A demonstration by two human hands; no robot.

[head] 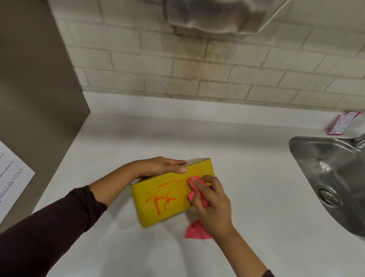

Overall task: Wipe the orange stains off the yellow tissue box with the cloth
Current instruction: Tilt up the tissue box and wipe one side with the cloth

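Tissue box (171, 198) top perhaps open, hand-covered.

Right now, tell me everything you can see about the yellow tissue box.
The yellow tissue box stands on the white countertop, its broad, smooth face toward the camera. Orange stains streak and drip across that face. Its top looks open, with a pale inner edge. The left hand steadies the top; the right hand presses a pink cloth on its right end.

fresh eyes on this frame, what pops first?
The yellow tissue box at centre of the white counter, its near face streaked with wet orange stains. The right hand presses a pink cloth to the box's right side while the left hand steadies its top edge.
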